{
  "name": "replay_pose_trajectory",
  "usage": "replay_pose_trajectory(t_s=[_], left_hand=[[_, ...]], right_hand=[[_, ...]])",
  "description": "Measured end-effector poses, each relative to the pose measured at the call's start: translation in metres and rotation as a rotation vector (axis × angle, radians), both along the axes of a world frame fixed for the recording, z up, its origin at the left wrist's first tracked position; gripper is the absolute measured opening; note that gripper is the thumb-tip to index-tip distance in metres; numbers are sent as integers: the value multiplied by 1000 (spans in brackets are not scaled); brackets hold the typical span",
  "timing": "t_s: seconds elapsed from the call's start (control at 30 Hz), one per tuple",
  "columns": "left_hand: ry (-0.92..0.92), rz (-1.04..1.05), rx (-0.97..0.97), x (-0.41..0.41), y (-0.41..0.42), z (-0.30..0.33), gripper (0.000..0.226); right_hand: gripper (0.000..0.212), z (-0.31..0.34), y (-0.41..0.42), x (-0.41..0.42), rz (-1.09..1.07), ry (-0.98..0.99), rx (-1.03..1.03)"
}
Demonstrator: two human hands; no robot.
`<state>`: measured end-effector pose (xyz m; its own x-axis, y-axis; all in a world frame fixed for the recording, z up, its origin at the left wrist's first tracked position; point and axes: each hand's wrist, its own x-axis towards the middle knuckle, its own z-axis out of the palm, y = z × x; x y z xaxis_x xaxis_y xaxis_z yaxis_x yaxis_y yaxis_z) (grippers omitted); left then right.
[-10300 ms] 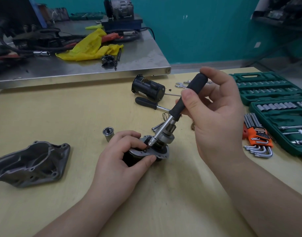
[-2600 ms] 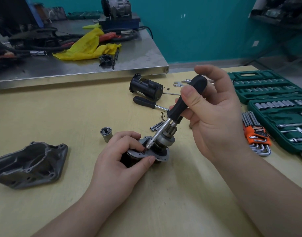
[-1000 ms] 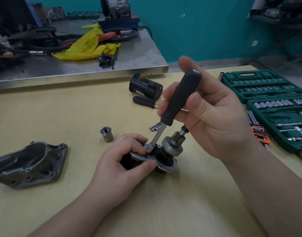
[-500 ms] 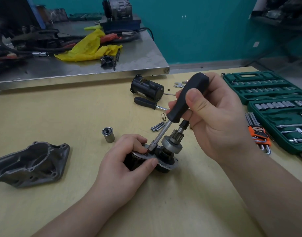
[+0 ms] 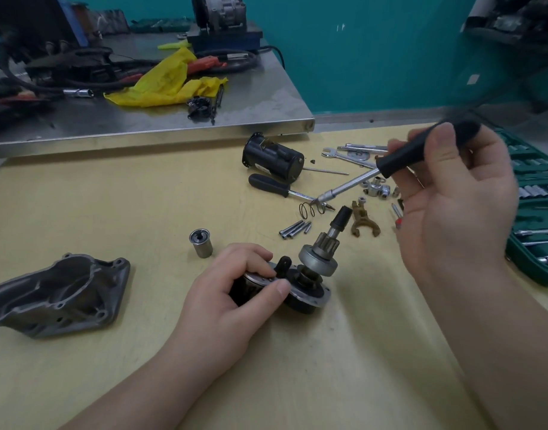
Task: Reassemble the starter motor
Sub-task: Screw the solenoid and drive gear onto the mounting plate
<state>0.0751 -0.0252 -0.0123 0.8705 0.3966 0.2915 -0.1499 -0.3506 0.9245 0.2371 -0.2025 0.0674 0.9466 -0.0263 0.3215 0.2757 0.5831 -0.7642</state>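
both hands are busy — left hand [image 5: 235,293] clamps the motor assembly [image 5: 300,287], right hand [image 5: 452,193] grips the screwdriver [image 5: 390,169] aloft; keep the assembly steady on the counter [image 5: 142,206] — reseat the tip squarely before turning.

Even, soft light; right hand [image 5: 452,193] motion-blurred (edges bend).

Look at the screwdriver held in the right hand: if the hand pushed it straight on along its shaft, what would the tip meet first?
Probably the small coil spring on the table, just beyond the screwdriver tip held by the right hand; depth is uncertain.
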Motion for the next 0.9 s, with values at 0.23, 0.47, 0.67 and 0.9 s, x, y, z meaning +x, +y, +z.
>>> replay_pose_trajectory(t_s=[0.23,0.47,0.67,0.9], left_hand=[[-19,-30,1,-1,-1,0,11],[-34,-27,7,-1,0,-2,9],[-36,-19,6,-1,0,-3,8],[-11,1,-12,-1,0,-1,12]], right_hand=[[22,-33,-1,15,-159,-49,-252],[41,-62,7,29,-190,-121,-472],[36,-79,8,40,-153,-121,-973],[41,-81,15,33,-81,-201,-1350]])
